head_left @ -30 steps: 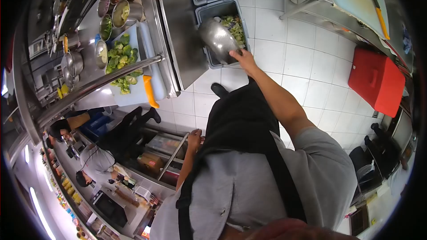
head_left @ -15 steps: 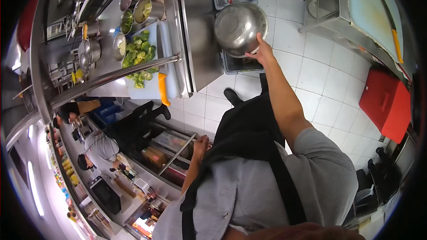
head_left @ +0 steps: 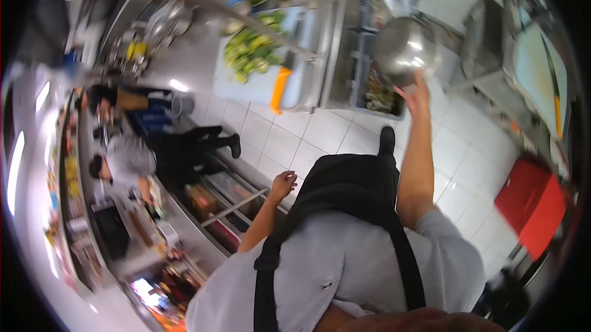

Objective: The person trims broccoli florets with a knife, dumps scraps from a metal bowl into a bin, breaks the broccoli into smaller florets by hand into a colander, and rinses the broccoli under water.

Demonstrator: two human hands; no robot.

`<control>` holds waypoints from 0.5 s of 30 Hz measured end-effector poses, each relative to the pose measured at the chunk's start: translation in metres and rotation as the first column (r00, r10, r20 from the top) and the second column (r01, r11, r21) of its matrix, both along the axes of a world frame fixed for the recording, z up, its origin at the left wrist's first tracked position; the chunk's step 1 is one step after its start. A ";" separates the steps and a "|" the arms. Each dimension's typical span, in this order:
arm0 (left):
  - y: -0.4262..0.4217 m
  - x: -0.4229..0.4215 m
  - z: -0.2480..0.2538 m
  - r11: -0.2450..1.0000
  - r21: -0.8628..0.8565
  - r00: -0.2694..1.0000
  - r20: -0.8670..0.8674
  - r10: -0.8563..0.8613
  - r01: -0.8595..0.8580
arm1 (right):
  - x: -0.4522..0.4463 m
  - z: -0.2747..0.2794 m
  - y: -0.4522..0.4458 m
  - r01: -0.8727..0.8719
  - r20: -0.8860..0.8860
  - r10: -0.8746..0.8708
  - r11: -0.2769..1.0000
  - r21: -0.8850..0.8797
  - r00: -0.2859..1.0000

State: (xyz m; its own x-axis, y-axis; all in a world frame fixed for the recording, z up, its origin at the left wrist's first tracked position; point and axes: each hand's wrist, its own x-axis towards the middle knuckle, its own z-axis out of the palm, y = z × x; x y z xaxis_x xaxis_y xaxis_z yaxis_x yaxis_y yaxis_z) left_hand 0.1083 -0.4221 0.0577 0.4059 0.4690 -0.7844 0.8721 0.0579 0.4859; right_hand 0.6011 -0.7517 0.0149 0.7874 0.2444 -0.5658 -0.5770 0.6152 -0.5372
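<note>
My right hand (head_left: 416, 93) grips the near rim of a shiny metal bowl (head_left: 403, 49), thumb and fingers apart around its edge. The bowl is tilted, its rounded outside towards me, so what is inside is hidden. It overlaps a grey plastic bin (head_left: 363, 103) on the floor, which holds dark and greenish scraps (head_left: 378, 95). My left hand (head_left: 284, 185) hangs at my side with loosely bent fingers and nothing visible in it.
Left of the bowl, a steel counter holds a white cutting board (head_left: 258, 89) with chopped broccoli (head_left: 249, 54) and an orange-handled knife (head_left: 281, 89). A second knife (head_left: 554, 86) lies on a board at right. A red box (head_left: 530, 203) stands below. A co-worker (head_left: 132, 153) is at the left counter.
My right hand and the bowl now appear further right, uncovering the scraps in the bin. The whole view has shifted and blurred. The fingers of my left hand look looser.
</note>
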 end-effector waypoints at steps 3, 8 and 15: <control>0.026 -0.015 -0.010 0.997 0.075 0.994 0.101 -0.031 0.023 | -0.051 0.050 -0.039 0.080 0.220 0.027 0.881 -0.465 0.975; 0.089 -0.079 -0.057 0.974 0.216 0.939 0.318 -0.129 0.061 | -0.153 0.174 -0.121 0.129 0.369 0.252 0.646 -0.752 0.895; 0.159 -0.040 0.117 0.926 -0.339 0.725 0.595 0.346 -0.165 | -0.252 0.312 -0.039 0.015 0.533 0.588 0.663 -0.748 0.608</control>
State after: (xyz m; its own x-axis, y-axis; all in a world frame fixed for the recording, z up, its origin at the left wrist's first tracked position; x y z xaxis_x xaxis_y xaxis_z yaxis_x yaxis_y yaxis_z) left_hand 0.0681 -0.2626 0.1750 0.7415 0.4591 -0.4892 0.2983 0.4276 0.8533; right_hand 0.3496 -0.7910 0.3271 0.9317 0.3629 0.0137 0.0845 -0.1802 -0.9800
